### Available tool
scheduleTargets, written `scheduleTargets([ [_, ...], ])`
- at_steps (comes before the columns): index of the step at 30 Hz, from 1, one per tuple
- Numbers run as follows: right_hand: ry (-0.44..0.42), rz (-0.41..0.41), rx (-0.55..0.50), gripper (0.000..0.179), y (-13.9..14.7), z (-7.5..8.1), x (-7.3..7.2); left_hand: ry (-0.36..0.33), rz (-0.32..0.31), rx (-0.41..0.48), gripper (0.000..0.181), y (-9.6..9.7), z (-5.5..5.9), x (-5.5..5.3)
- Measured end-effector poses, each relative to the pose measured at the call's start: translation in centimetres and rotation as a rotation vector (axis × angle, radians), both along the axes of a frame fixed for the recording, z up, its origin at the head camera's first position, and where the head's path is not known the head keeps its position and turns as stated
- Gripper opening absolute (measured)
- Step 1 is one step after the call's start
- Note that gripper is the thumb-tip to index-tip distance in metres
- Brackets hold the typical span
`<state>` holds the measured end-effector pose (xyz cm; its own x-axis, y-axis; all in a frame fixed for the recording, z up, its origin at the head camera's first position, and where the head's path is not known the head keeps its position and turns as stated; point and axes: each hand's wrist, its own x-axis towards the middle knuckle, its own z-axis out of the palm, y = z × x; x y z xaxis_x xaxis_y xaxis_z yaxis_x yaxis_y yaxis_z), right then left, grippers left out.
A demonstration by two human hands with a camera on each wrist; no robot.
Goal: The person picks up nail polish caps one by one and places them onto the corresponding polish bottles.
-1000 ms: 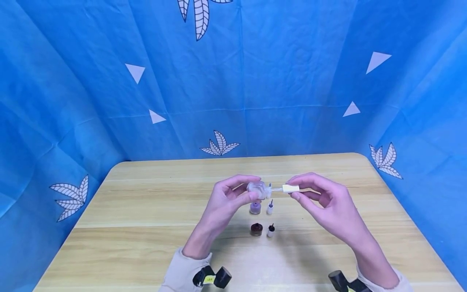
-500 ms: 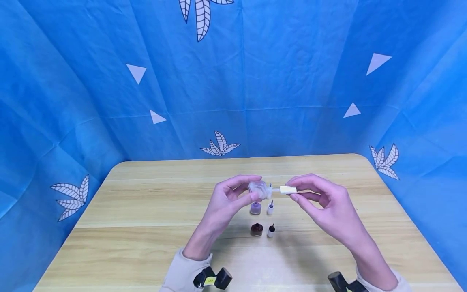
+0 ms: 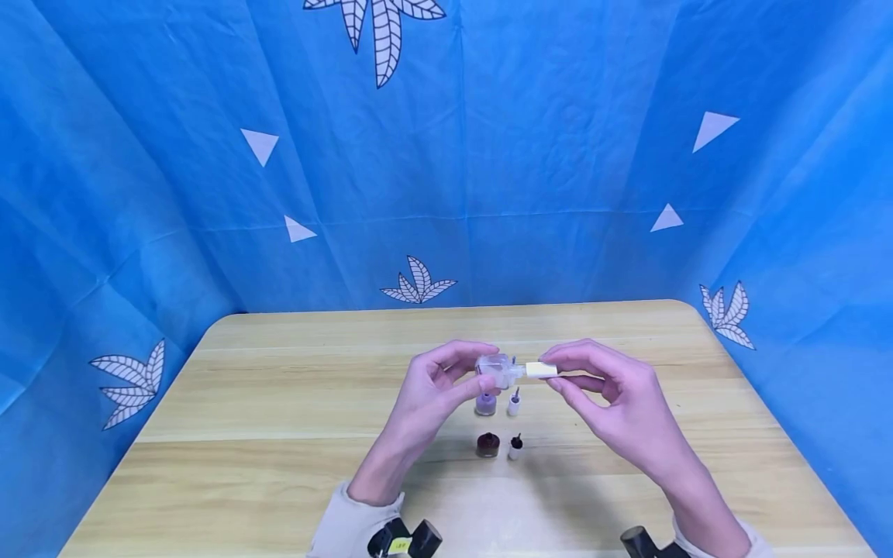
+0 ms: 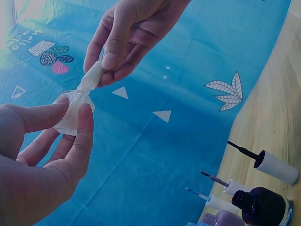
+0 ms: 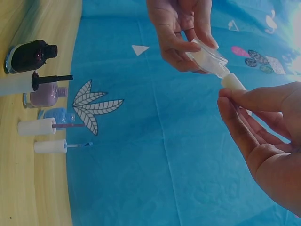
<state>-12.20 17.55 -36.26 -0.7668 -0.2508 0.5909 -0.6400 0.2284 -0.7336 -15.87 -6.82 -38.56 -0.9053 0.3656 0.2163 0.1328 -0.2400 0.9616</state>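
Observation:
Above the table, my left hand (image 3: pixel 436 387) grips a clear nail polish bottle (image 3: pixel 494 370) by its body, thumb and fingers on opposite sides. The bottle is tipped on its side, its neck pointing toward my right hand (image 3: pixel 610 387). That hand pinches the white brush cap (image 3: pixel 540 370) between thumb and fingertips. In the left wrist view the cap (image 4: pixel 92 75) sits right at the bottle's neck, in line with it. From the right wrist view the bottle (image 5: pixel 208 57) looks nearly transparent, and the brush is hidden inside.
Below my hands stand an uncapped dark polish bottle (image 3: pixel 487 445) and a lilac one (image 3: pixel 485 404), with their caps (image 3: pixel 515 447) upright beside them, brushes up. A blue bottle (image 5: pixel 57 115) shows behind in the right wrist view. Blue cloth (image 3: pixel 460 155) surrounds the wooden table (image 3: pixel 279 387).
My right hand has moved left, bringing the white cap up to the bottle's neck; the brush stem between them has slid out of sight. The left hand keeps its grip.

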Motion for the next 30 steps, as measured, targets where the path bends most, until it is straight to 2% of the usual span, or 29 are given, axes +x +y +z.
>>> scheduleTargets([
  [15, 0.025, 0.004, 0.034, 0.039, -0.28, -0.21, -0.01, -0.005, -0.016, 0.004, 0.034, 0.25, -0.11, 0.18],
  [25, -0.008, -0.082, 0.096, 0.03, -0.41, -0.15, 0.22, -0.02, -0.018, -0.01, 0.034, 0.15, 0.09, 0.49],
  [30, -0.016, -0.088, 0.104, 0.027, -0.27, -0.17, 0.24, 0.018, 0.003, -0.025, 0.034, 0.26, 0.18, 0.58],
])
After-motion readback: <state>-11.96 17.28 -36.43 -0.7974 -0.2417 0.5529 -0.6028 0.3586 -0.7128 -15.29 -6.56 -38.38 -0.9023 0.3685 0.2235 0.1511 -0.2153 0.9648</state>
